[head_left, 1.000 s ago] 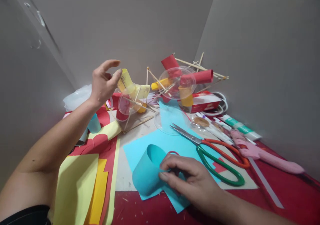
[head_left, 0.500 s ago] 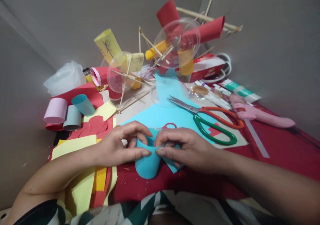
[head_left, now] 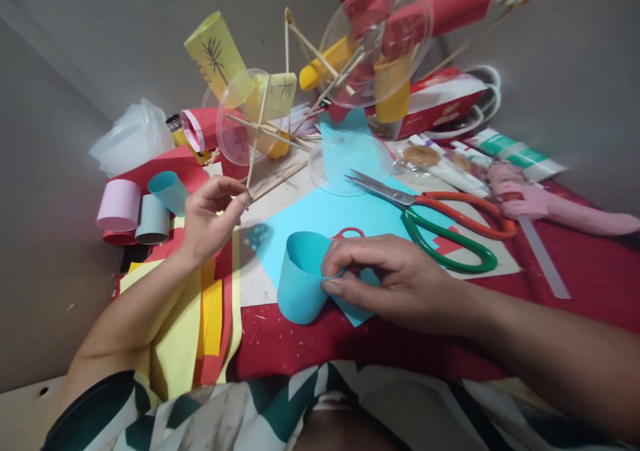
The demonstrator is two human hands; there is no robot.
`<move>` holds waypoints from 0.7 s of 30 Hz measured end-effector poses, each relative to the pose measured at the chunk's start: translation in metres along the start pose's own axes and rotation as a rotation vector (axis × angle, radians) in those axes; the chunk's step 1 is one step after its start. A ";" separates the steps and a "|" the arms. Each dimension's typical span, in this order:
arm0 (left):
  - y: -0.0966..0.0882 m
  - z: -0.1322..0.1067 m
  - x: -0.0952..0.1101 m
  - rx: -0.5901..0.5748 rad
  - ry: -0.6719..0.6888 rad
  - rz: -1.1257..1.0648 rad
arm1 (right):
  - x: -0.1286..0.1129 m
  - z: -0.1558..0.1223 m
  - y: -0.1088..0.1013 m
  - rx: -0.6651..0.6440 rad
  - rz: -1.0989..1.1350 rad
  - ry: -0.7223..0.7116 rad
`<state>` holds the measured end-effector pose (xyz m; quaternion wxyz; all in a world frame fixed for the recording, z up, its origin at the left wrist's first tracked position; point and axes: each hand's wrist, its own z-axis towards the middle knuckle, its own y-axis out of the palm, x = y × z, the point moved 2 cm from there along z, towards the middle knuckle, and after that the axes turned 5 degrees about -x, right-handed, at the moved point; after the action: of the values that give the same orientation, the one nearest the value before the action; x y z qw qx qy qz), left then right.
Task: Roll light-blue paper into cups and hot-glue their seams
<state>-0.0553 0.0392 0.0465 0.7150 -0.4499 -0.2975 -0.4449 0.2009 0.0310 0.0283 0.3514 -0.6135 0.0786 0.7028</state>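
Note:
A blue paper cylinder (head_left: pixel 300 287) stands upright at the front, its open top facing me. My right hand (head_left: pixel 380 281) pinches the cylinder's right rim between thumb and fingers. Under that hand lies a small blue paper piece (head_left: pixel 356 312). My left hand (head_left: pixel 213 217) is apart from the cylinder, over the coloured paper on the left. Its thumb and forefinger tips come together beside the lower corner of a wooden stick frame (head_left: pixel 256 151); whether they touch it or hold something small, I cannot make out. Scissors (head_left: pixel 415 201) with orange and green handles lie right of centre.
Pink, grey and blue paper rolls (head_left: pixel 119 205) stand at left near plastic bags (head_left: pixel 131 139). Yellow and red paper strips (head_left: pixel 175 317) lie in front of them. A clear-lidded stick model with red rolls (head_left: pixel 440 12) rises behind. A pink glue gun (head_left: pixel 565 204) rests at right.
My left hand has let go of the blue cylinder and moved left and away from me. My right hand still grips its rim. The view has shifted slightly.

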 end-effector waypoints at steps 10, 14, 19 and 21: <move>-0.024 0.034 -0.059 0.238 -0.629 -0.290 | 0.007 -0.001 0.003 0.012 -0.095 -0.101; -0.020 0.036 -0.065 0.296 -0.723 -0.411 | 0.005 -0.001 0.003 0.049 -0.147 -0.163; -0.013 0.042 -0.072 0.348 -0.786 -0.503 | 0.002 -0.001 0.006 0.057 -0.185 -0.239; -0.013 0.045 -0.076 0.363 -0.802 -0.519 | 0.002 -0.001 0.007 0.044 -0.198 -0.253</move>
<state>-0.1003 0.1055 0.0077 0.4772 -0.3653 -0.7227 -0.3413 0.1976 0.0263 0.0238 0.4394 -0.5171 -0.0120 0.7344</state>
